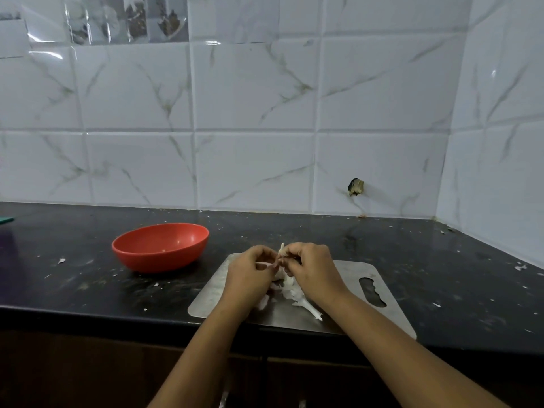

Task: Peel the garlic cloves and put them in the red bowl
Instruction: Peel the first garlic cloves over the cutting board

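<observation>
My left hand (250, 267) and my right hand (312, 266) meet above the steel cutting board (350, 278), and both pinch one garlic piece (281, 254) whose white papery skin sticks up between the fingertips. Most of the garlic is hidden by my fingers. Loose white garlic skins (297, 298) lie on the board under my hands. The red bowl (160, 247) stands on the black counter to the left of the board; a small pale bit lies on its bottom.
The black counter (88, 284) is speckled with skin flakes. A white tiled wall runs along the back and the right side, forming a corner at far right. The counter's front edge is just below the board. A green item edge (6, 220) shows at far left.
</observation>
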A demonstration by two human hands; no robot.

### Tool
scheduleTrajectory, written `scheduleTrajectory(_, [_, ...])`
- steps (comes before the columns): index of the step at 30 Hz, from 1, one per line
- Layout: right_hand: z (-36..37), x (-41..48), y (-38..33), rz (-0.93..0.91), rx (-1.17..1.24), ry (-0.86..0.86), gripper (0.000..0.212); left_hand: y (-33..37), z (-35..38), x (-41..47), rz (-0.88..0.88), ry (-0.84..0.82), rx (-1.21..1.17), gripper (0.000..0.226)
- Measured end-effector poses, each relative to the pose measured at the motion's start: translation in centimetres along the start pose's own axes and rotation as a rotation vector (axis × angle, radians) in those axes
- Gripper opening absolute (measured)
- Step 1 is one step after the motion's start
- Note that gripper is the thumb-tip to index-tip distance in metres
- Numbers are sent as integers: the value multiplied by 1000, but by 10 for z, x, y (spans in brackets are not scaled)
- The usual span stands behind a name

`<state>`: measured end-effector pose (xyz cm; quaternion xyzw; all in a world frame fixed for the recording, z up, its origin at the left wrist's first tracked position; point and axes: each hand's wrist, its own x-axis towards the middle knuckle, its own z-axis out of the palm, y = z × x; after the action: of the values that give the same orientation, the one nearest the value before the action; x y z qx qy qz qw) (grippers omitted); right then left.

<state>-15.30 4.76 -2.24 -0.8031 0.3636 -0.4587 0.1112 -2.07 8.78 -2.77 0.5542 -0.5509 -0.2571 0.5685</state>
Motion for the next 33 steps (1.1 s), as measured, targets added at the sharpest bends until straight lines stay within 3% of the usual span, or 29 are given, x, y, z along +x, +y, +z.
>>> scheduleTrajectory(3, [-2, 1, 2, 66, 67, 23, 13, -2, -1, 1, 8, 91, 3, 10])
scheduleTrajectory(7, [-5, -1, 3, 234, 295, -90, 16, -7, -2, 5, 16, 9, 72, 37])
scheduleTrajectory(11, [-9, 2, 9, 285, 221, -10, 20, -11, 2, 8, 4, -66, 259, 18])
scheduleTrajectory(15, [-14, -1, 7, 284, 42, -184, 23, -11, 2, 9, -32, -1, 123, 17])
scheduleTrajectory(21, [-35, -15, -10, 362, 185, -265, 37, -18, 2, 15, -101, 166, -128, 21])
scheduleTrajectory(25, [-33, -35, -31, 272, -175, -502, 89, -18, -1, 20, -160, 230, -315, 24])
scheduleTrajectory(27, [-19, -40, -40, 228, -356, -539, 100, -14, -3, 20, -200, 246, -429, 23])
scheduleTrajectory(30, [4, -34, -46, 251, -413, -545, 99, -15, -8, 20, -208, 266, -429, 26])
scheduleTrajectory(33, [13, -21, -41, 241, -479, -532, 79, -11, -17, 19, -209, 275, -429, 25])
